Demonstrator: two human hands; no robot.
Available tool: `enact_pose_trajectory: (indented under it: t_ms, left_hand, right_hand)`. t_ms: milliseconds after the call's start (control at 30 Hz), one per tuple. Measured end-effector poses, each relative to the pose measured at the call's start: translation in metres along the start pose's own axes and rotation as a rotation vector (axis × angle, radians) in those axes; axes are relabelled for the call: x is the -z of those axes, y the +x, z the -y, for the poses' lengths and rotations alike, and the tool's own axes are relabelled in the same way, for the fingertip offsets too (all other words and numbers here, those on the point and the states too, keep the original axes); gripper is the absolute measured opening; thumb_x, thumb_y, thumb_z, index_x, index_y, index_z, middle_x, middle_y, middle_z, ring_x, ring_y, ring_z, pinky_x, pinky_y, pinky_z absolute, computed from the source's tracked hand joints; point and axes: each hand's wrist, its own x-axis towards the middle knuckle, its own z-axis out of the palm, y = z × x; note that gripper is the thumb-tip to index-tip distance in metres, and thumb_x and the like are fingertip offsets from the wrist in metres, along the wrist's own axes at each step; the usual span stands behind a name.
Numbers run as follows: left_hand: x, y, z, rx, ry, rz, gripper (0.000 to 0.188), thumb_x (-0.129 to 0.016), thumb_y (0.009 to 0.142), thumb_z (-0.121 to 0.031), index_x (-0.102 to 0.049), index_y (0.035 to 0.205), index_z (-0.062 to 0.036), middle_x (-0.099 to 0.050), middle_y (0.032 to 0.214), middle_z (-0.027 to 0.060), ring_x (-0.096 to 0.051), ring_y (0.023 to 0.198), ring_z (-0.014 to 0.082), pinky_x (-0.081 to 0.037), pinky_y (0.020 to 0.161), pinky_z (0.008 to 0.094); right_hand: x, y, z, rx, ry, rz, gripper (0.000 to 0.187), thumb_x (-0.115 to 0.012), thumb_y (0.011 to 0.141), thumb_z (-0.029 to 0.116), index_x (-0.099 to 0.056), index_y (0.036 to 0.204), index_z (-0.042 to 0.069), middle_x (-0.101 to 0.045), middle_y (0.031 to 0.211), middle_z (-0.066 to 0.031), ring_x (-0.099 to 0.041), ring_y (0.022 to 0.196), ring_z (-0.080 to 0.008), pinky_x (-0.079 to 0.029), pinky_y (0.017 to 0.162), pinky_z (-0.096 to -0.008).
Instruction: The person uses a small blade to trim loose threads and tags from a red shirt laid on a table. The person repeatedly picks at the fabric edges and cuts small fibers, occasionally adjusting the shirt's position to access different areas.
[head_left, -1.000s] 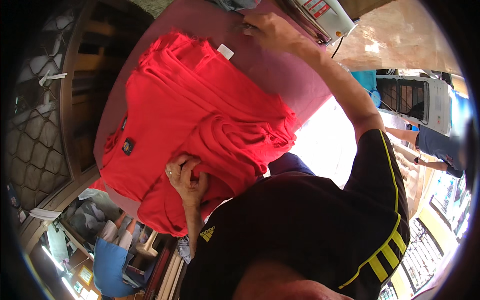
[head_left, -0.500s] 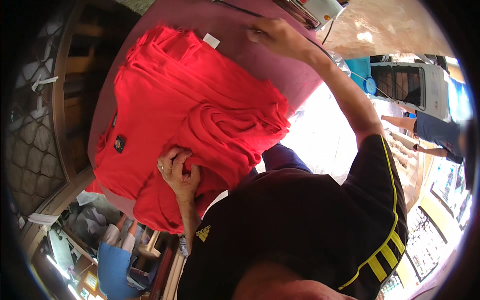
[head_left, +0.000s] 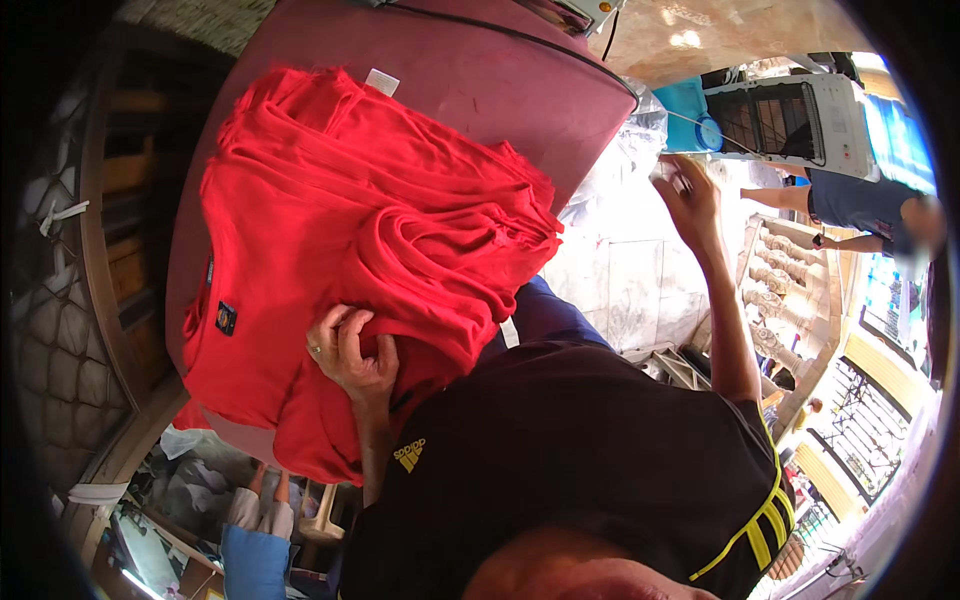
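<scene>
A loose pile of bright red garments is spread over the maroon table, with folds bunched at its right side and small dark labels near its left edge. My left hand, with a ring on one finger, has its fingers curled on the near part of the red cloth, gripping a fold. Past the table's right edge, my right hand is held up in the air with fingers apart and nothing in it. A small white tag lies at the pile's far edge.
The maroon tabletop has a black cable running across its far side. Clear plastic hangs by its right corner. An air cooler and a person are on the right; another person in blue is at lower left.
My right hand has swung from above the far side of the table to the right, beyond its edge. My left hand stays on the red cloth, and the view has shifted slightly.
</scene>
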Motion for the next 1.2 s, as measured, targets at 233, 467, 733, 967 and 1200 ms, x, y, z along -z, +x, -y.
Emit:
enact_pose_trajectory:
  t_ms: [233, 467, 733, 967, 1200]
  left_hand:
    - [0.002, 0.005, 0.004, -0.019, 0.015, 0.008, 0.024, -0.067, 0.071, -0.018, -0.069, 0.093, -0.0100, -0.063, 0.098, 0.0074, -0.056, 0.089, 0.0275, -0.042, 0.079, 0.0406]
    - [0.003, -0.001, -0.003, 0.038, -0.004, 0.057, 0.029, -0.063, 0.067, -0.006, -0.069, 0.095, -0.0065, -0.063, 0.102, 0.0103, -0.056, 0.094, 0.0300, -0.044, 0.083, 0.0419]
    - [0.000, 0.002, -0.002, 0.019, -0.014, 0.005, 0.029, -0.063, 0.064, -0.007, -0.070, 0.092, -0.0092, -0.063, 0.100, 0.0067, -0.055, 0.091, 0.0272, -0.042, 0.081, 0.0399]
    - [0.003, 0.002, -0.002, 0.011, 0.012, 0.043, 0.025, -0.065, 0.068, -0.010, -0.069, 0.093, -0.0092, -0.063, 0.100, 0.0080, -0.056, 0.091, 0.0289, -0.042, 0.080, 0.0412]
    - [0.004, 0.002, -0.005, 0.013, 0.033, 0.090, 0.027, -0.062, 0.069, -0.007, -0.066, 0.096, -0.0073, -0.061, 0.102, 0.0119, -0.056, 0.096, 0.0327, -0.043, 0.084, 0.0442]
  right_hand:
    - [-0.111, 0.144, 0.092, 0.718, -0.093, -0.109, 0.026, -0.068, 0.088, 0.014, -0.064, 0.110, 0.000, -0.065, 0.106, -0.0159, -0.063, 0.078, -0.0352, -0.051, 0.069, -0.0405]
    - [-0.118, 0.152, 0.092, 0.699, 0.042, 0.077, 0.022, -0.068, 0.088, 0.012, -0.063, 0.106, 0.000, -0.065, 0.097, -0.0154, -0.063, 0.077, -0.0333, -0.052, 0.068, -0.0405]
    - [-0.121, 0.108, 0.120, 0.800, -0.003, 0.181, 0.019, -0.065, 0.080, 0.000, -0.061, 0.099, -0.001, -0.062, 0.087, -0.0154, -0.063, 0.080, -0.0359, -0.052, 0.068, -0.0445]
    - [-0.068, 0.090, 0.075, 0.416, 0.084, 0.290, 0.009, -0.066, 0.086, 0.008, -0.064, 0.091, 0.001, -0.060, 0.081, -0.0137, -0.064, 0.074, -0.0294, -0.050, 0.062, -0.0383]
    - [0.004, -0.013, 0.001, 0.057, -0.088, 0.325, 0.020, -0.078, 0.077, 0.009, -0.071, 0.095, 0.007, -0.063, 0.082, -0.0018, -0.051, 0.059, -0.0103, -0.043, 0.056, -0.0265]
